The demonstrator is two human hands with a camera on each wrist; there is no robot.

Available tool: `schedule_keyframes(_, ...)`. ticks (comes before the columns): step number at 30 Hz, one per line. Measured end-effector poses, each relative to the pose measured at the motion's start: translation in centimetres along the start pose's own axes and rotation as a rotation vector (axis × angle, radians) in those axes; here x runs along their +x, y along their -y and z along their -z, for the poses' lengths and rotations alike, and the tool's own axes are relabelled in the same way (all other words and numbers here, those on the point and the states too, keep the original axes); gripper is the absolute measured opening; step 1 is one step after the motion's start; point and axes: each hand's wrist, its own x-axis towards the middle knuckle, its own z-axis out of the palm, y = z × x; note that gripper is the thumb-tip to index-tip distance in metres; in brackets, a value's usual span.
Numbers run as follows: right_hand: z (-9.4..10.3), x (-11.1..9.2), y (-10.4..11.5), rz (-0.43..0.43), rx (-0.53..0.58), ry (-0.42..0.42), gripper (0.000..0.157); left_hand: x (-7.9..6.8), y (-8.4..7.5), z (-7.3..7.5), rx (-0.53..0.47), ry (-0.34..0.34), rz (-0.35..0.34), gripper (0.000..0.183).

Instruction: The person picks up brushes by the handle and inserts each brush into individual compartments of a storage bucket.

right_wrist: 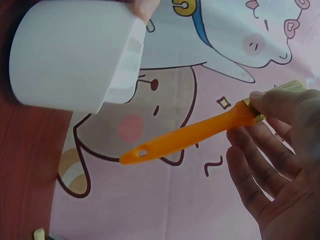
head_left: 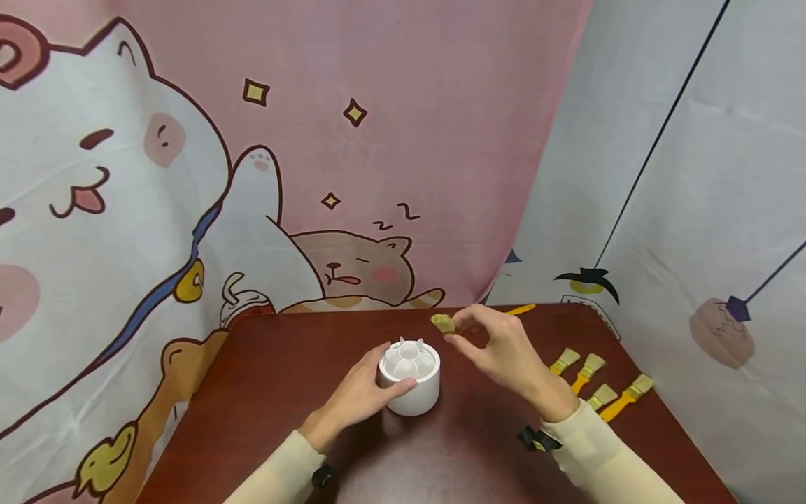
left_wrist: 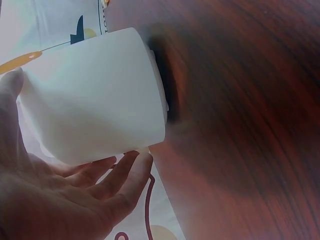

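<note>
My left hand (head_left: 355, 393) grips a white round pen holder (head_left: 412, 399), thumb across its near side and fingers around the far left. Its open top has several divided compartments with small ear-like points. In the left wrist view, the holder's smooth white wall (left_wrist: 95, 95) lies between thumb and fingers. My right hand (head_left: 506, 350), raised to the right of the holder, pinches a paintbrush (right_wrist: 190, 134) at its metal band, near the pale bristles. The orange handle, with a hole at its end, points away from the palm. From the head, the hand hides the middle of that brush.
Several more paintbrushes with orange handles and pale bristles, one of them a brush (head_left: 628, 397) at the outer end, lie on the right of the dark red-brown table (head_left: 283, 371). A cartoon-printed cloth (head_left: 441, 140) hangs behind the table and along its sides.
</note>
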Motion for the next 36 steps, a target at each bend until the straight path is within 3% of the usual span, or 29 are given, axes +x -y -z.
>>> schedule_keyframes(21, -2.2, 0.6, 1.6, 0.036, 0.202, -0.003, 0.035, 0.1, -0.2, 0.3, 0.011, 0.038, 0.016, 0.110)
schedule_keyframes(36, -3.7, -0.7, 0.9, -0.031, 0.207, 0.076, 0.035, 0.1, 0.0, 0.4, 0.031, 0.054, 0.028, 0.111)
